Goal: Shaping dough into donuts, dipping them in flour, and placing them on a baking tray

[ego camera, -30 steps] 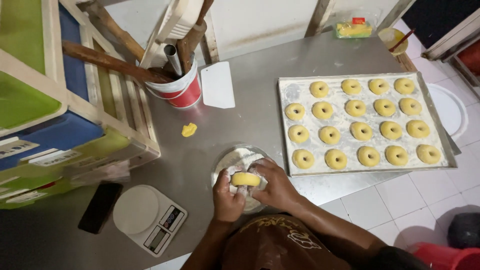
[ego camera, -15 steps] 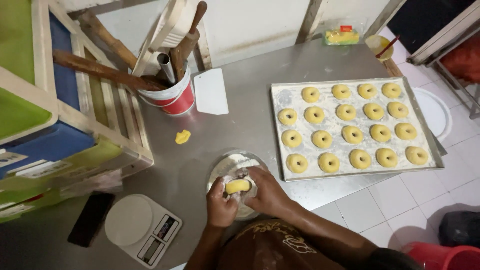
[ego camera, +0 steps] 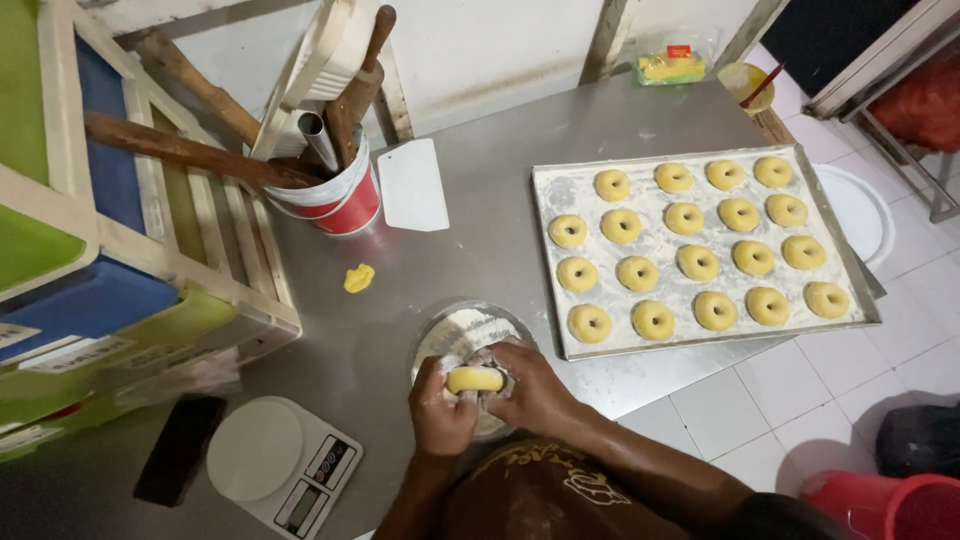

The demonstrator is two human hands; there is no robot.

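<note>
My left hand (ego camera: 440, 412) and my right hand (ego camera: 530, 388) together grip a small yellow dough piece (ego camera: 475, 380) over a glass bowl of flour (ego camera: 450, 335) near the table's front edge. Both hands are dusted with flour. To the right lies a floured metal tray (ego camera: 556, 185) holding several yellow dough rings (ego camera: 637, 272) in rows. A small yellow dough scrap (ego camera: 359, 278) lies on the steel table (ego camera: 520, 130) beyond the bowl.
A red and white bucket (ego camera: 340, 205) with wooden rolling pins stands at the back left, a white scraper (ego camera: 412, 184) beside it. A white kitchen scale (ego camera: 280, 462) and a black phone (ego camera: 180, 450) lie front left. A wooden rack (ego camera: 150, 260) borders the left.
My hands stay over the flour bowl and keep turning the dough piece between them. The view has shifted slightly; nothing else on the table has moved.
</note>
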